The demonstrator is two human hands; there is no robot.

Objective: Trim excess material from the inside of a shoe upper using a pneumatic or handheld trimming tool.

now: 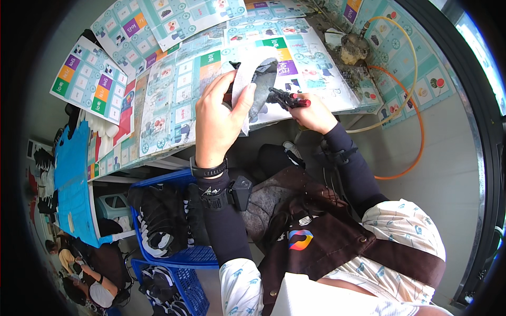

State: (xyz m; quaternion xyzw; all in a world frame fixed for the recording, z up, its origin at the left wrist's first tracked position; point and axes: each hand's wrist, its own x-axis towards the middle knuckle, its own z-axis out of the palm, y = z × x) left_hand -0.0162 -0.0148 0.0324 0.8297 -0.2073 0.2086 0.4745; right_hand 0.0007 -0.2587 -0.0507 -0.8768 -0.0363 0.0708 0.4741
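My left hand point(217, 118) is wrapped round what looks like a shoe point(263, 88), held on edge above the front of the worktable. A broad white band and a smudged grey face show on it, with dark material under my fingers. Close to its right side, my right hand point(316, 113) grips a slim black tool with red ends point(287, 99). The black end points at the grey face; whether it touches, I cannot tell. The exact kind of tool is unclear.
Printed sheets point(182, 100) cover the worktable. A stained lump point(353, 50) sits at the back right, near an orange hose point(421, 131) and a pale hose point(415, 50). Blue baskets point(195, 256) of black-and-white shoes point(161, 224) stand below left. Other people point(89, 282) sit farther left.
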